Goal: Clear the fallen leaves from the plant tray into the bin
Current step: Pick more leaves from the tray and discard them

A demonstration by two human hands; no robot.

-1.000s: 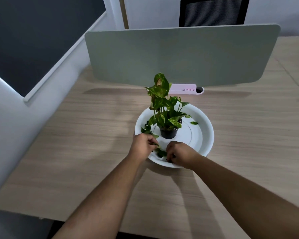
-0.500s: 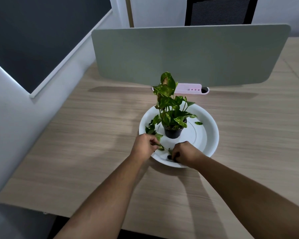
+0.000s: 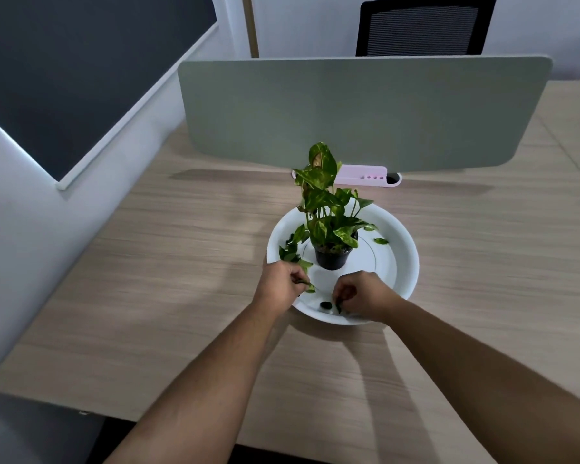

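Observation:
A round white plant tray sits on the wooden desk, with a small black pot holding a green leafy plant at its middle. Fallen leaves lie on the tray's left side, one at the right, and a dark bit near the front rim. My left hand hovers at the tray's front left rim, pinching a green leaf. Over the front rim, my right hand has its fingers closed on a small dark leaf. No bin is in view.
A grey-green divider panel stands across the desk behind the tray, with a pink pen holder at its foot. A black chair back shows beyond it. The desk's left edge meets a white wall.
The view has shifted slightly. My left hand now holds a leaf lifted off the tray, and my right hand's fingers have closed on a small leaf at the front rim.

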